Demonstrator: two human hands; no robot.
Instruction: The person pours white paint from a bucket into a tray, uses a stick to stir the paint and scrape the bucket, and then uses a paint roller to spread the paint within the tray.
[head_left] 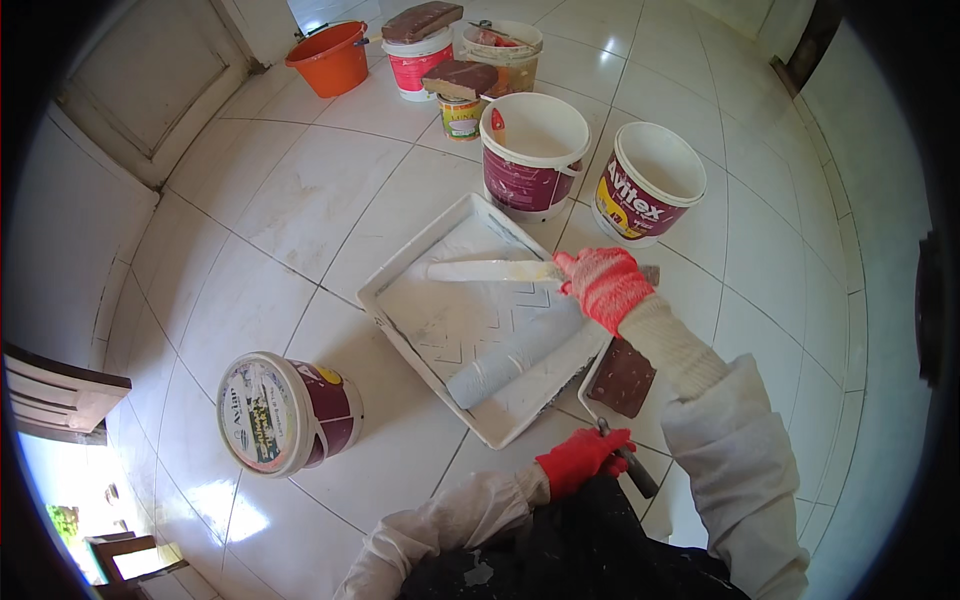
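Your gloved hands are both full at the white paint tray (420, 330).
Your right hand (605, 288) grips a paint-coated flat stick (490, 271), its blade reaching leftward over the tray; your left hand (583, 460) closes around the dark handle of the paint roller (510, 355), whose pale sleeve lies inside the tray. A brown block (622, 380) sits just right of the tray, and two open buckets (535, 160) stand beyond it.

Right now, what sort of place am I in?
Probably an indoor room set up for painting: there's a smeared paint tray, a roller and a lidded bucket on the tiled floor.
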